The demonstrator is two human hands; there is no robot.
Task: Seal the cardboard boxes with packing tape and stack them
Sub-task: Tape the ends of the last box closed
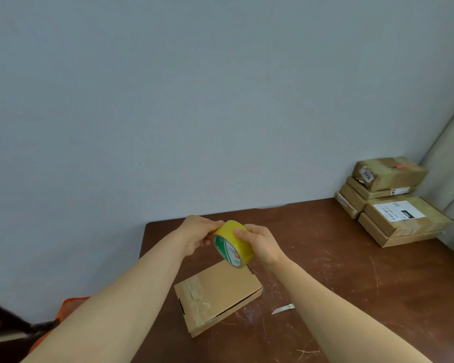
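I hold a yellow roll of packing tape (233,243) in the air above the table, with both hands on it. My left hand (198,233) grips its left side and top edge. My right hand (260,242) grips its right side, thumb on the outer band. Below the roll lies a flat cardboard box (218,297) on the brown table (338,271), closed, with a strip of clear tape across its left part.
A small metal cutter blade (283,308) lies on the table just right of the box. A stack of several taped cardboard parcels (393,203) stands at the back right corner. An orange object (71,303) shows beyond the table's left edge.
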